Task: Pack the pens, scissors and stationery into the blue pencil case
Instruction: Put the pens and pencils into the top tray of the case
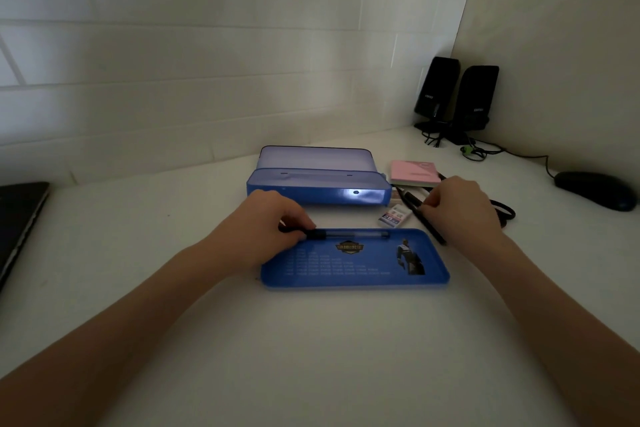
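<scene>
Now left grip (273,218) pinches a pen (341,235) over the tray (433,279); right grip (457,206) pinches a pencil (437,237).

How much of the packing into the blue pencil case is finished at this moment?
Little is done. The blue tray holds only the clear pen, which the left hand grips at its black end. The right hand pinches a black pen beside the tray. The eraser, the pink notepad and a black loop, perhaps scissor handles, wait outside. The open case looks empty.
</scene>
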Demonstrator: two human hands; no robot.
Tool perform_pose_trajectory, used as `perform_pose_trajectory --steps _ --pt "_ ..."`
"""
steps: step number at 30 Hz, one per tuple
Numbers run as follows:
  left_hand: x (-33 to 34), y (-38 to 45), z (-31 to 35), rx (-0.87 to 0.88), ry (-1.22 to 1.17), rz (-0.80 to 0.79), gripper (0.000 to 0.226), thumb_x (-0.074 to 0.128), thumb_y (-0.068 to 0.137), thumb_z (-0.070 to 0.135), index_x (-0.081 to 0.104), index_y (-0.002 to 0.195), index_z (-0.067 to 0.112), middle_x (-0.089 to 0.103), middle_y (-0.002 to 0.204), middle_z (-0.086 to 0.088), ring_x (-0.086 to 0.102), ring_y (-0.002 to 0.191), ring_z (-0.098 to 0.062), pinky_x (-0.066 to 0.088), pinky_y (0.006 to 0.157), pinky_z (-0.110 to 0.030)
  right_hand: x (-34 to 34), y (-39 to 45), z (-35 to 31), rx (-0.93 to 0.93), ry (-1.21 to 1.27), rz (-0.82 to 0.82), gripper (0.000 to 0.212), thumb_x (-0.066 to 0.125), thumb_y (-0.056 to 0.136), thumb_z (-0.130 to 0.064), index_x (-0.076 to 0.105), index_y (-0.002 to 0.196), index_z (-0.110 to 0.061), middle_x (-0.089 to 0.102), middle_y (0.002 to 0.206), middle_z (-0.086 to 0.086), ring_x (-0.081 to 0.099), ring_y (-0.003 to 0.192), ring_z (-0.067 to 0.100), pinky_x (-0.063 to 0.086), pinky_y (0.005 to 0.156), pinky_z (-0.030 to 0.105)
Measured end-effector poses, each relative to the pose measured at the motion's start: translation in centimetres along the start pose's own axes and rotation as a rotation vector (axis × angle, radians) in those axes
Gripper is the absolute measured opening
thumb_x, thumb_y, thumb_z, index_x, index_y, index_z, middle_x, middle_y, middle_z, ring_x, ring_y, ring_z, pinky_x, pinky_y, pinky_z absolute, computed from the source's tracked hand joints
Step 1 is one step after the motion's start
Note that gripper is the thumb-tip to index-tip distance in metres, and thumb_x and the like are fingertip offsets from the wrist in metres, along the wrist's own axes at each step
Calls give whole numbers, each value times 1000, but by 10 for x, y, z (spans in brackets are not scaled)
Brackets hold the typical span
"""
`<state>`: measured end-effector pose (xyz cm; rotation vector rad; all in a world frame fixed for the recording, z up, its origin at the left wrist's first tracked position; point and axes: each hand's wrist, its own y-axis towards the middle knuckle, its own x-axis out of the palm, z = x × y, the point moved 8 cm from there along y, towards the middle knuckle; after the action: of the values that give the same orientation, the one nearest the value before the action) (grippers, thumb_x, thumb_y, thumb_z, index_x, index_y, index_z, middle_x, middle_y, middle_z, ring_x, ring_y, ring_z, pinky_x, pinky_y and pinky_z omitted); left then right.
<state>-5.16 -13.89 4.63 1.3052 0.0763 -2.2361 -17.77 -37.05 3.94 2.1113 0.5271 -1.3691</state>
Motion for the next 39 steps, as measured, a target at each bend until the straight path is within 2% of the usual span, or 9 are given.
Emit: perform_pose_trajectory --steps 4,7,13,19,23,28,31,35,39 --pt "1 0 1 6 -23 -10 22 66 81 8 74 97 21 69 88 12 63 83 -2 43 76 1 -13 -5 -4 -34 54 71 14 61 82 -18 72 78 -10 68 73 5 60 62 18 47 56 28" --pt "0 2 -2 5 -63 -19 21 67 80 7 74 96 19 68 84 14 61 91 1 46 79 -4 -33 -11 -21 -136 325 87 7 64 83 -18 70 85 -18 65 77 -5 57 66 4 40 58 15" --pt "-6 3 -7 -12 -115 -20 16 74 75 18 74 91 21 68 84 18 61 87 4 50 75 -8 -23 -51 -82 -495 477 -354 10 69 81 -24 73 90 -26 71 81 -13 64 75 0 43 66 1" --pt "-28 4 -11 -39 -177 165 8 71 77 26 74 85 27 71 80 17 63 77 9 41 67 1 -10 -70 -99 -602 388 -415 12 71 80 -21 75 91 -22 65 77 -18 60 76 -6 44 65 3" --pt "-12 2 -2 -9 -252 15 32 81 65 31 70 95 32 70 86 15 64 85 2 51 78 -12 10 -77 -111 -632 358 -358 11 75 76 -24 73 86 -20 66 78 -12 60 74 1 44 64 8" --pt "8 1 3 54 -155 -51 31 80 68 21 67 93 33 65 88 21 60 89 3 47 77 -6 15 -81 -125 -685 265 -157 8 70 79 -29 69 81 -21 53 84 -12 45 82 3 43 72 26" --pt "7 2 0 56 -138 -26 28 76 72 15 65 91 33 63 87 23 59 89 5 45 73 -3 10 -75 -121 -659 257 -116 8 68 80 -31 68 82 -23 54 84 -11 45 72 2 43 69 27" --pt "7 4 -4 49 -131 -38 27 75 74 15 67 96 29 66 92 20 60 92 8 45 78 -3 -23 -41 -78 -439 334 87 2 66 83 -25 67 85 -25 59 79 -10 51 66 0 43 63 21" --pt "6 4 -6 37 -141 -33 24 74 74 14 69 94 27 69 92 17 61 90 6 46 81 -5 -40 -6 -7 -125 118 276 15 61 86 -27 64 101 -24 66 94 0 58 84 19 49 71 34"
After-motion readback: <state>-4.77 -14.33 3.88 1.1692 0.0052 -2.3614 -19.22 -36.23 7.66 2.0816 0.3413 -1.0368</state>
